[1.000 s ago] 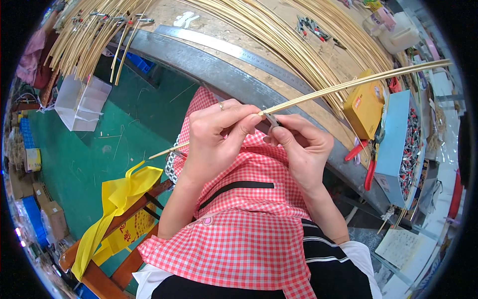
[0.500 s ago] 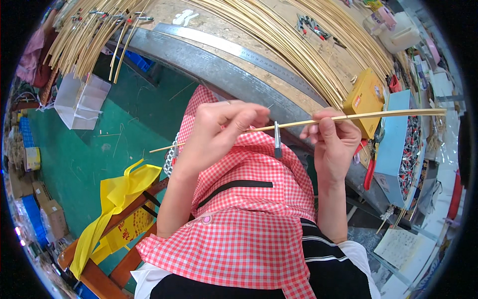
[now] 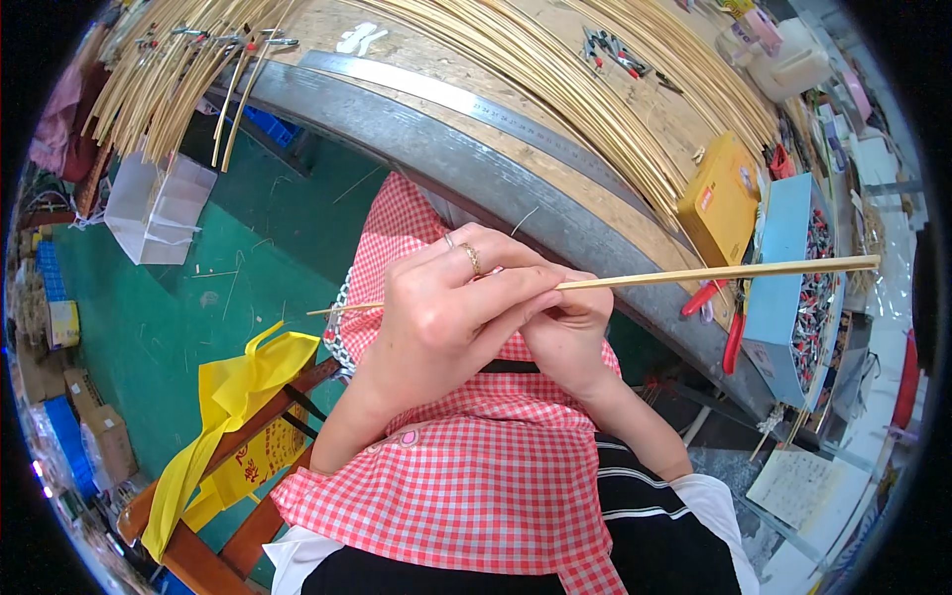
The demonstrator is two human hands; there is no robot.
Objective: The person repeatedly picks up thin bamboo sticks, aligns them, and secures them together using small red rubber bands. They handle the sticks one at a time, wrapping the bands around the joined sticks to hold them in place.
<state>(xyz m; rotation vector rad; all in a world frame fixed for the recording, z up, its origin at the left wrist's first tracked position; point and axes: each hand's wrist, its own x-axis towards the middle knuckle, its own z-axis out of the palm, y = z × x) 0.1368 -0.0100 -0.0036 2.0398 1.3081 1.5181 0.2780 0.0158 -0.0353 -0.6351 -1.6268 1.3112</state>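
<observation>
In front of the apron, my two hands come together around a thin bundle of bamboo strips (image 3: pixel 714 274). The strips run nearly level, the longer part reaching to the right and a thin tip showing at the left. My left hand (image 3: pixel 446 307), with a ring on it, has its fingers closed over the strips. Right beside it, my right hand (image 3: pixel 570 342) is closed on them too, partly covered by the left fingers. What lies between the fingertips is hidden, and no clip shows on the strips.
Many long bamboo strips (image 3: pixel 565 74) lie on the workbench beside a steel ruler (image 3: pixel 466 104). At its right end are a yellow box (image 3: pixel 716 203), red-handled pliers (image 3: pixel 734 342) and a pale-blue box (image 3: pixel 778 278) of small clips. A wooden chair (image 3: pixel 188 555) with a yellow bag stands left.
My right hand has moved left along the strips to meet my left hand. The small clip that hung from the strips between them is now out of sight. The strips' right end has dropped slightly.
</observation>
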